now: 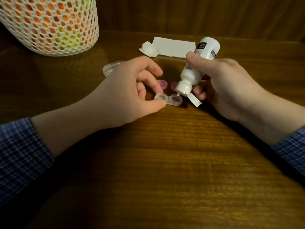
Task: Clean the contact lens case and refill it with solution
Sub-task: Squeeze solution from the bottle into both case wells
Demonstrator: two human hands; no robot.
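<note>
My left hand [132, 90] and right hand [229, 85] are both bare: no gloves, rings, watch or bands on the fingers or wrists that show. My forearms are uncovered up to the cuffs. I wear a long-sleeved shirt in a small blue-and-white check, a fine grid of pale lines over darker blue. The left sleeve [21, 156] ends in a loose, slightly rumpled cuff; the right sleeve [292, 149] shows only its cuff edge.

Things on the brown wooden desk [165, 162]

A clear lens case [168, 100], two pink caps [162, 84], white folded paper [173, 47], a crumpled tissue [149, 49], a clear lid [109, 68] and a net basket [49, 25] sit on it.
</note>
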